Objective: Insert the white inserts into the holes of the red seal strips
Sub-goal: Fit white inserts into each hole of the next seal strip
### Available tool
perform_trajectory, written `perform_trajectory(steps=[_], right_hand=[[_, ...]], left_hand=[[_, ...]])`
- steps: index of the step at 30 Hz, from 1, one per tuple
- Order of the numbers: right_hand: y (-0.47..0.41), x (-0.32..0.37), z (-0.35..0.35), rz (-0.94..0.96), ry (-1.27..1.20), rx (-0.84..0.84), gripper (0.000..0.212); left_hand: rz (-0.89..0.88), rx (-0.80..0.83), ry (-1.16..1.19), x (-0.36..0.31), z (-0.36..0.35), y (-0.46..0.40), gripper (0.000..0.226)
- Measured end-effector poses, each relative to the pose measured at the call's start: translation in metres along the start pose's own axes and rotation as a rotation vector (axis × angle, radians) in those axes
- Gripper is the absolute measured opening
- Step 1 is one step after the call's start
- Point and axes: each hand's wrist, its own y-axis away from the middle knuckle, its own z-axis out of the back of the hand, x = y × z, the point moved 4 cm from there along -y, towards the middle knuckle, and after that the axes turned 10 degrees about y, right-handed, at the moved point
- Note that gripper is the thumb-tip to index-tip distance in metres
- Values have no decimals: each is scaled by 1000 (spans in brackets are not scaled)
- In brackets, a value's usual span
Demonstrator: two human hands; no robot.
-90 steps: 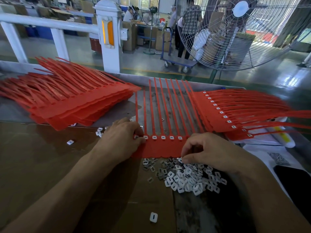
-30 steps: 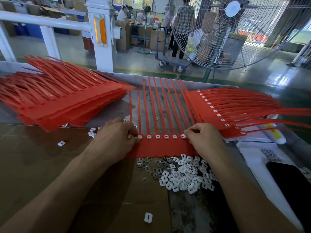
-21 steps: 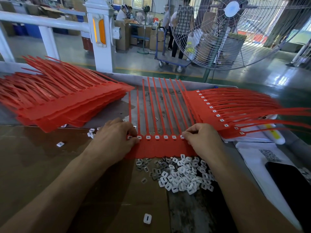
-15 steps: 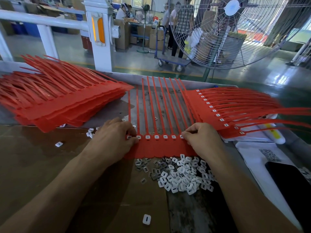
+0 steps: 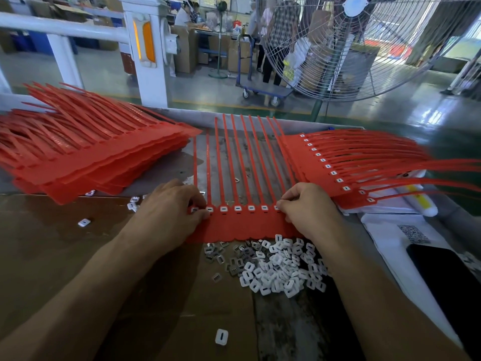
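The red seal strips (image 5: 239, 225) being worked on lie flat on the counter (image 5: 286, 329) at the centre of the frame, a joined sheet whose thin tails fan away toward the top and whose row of holes runs between the two hands. Six white inserts (image 5: 237, 208) show seated along that row, and the right end of the row is hidden under fingers. The right hand (image 5: 307, 207) has its fingers curled down onto that end, fingertips bunched at the last hole; it appears to be pressing an insert in, though the piece itself cannot be seen. The left hand (image 5: 171, 209) lies curled on the left end of the sheet, fingertips pinning the edge beside the first inserts. To do this step well, I judge the sheet should stay pinned flat while the insert goes in square, slot aligned with its neighbours, and is pushed until flush. The loose pile of inserts (image 5: 276, 269) sits just below the sheet, near the right hand, with darker metal-looking clips (image 5: 216, 254) mixed at its left edge, so picking needs care. Finished strips (image 5: 325, 162) lie at the centre right, an unfilled stack (image 5: 91, 157) at the upper left, and a stray insert (image 5: 221, 336) lies low in the frame.
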Motion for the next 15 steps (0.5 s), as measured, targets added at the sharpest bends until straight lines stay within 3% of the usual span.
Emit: perform_trajectory(steps=[7, 11, 15], right_hand=[[5, -3, 1, 64, -17, 3, 10], [13, -4, 12, 166, -110, 115, 9], [19, -1, 24, 246, -17, 225, 11]], left_hand=[[17, 9, -7, -2, 2, 1, 21], [22, 16, -3, -1, 1, 1, 21], [15, 13, 14, 0, 1, 0, 19]])
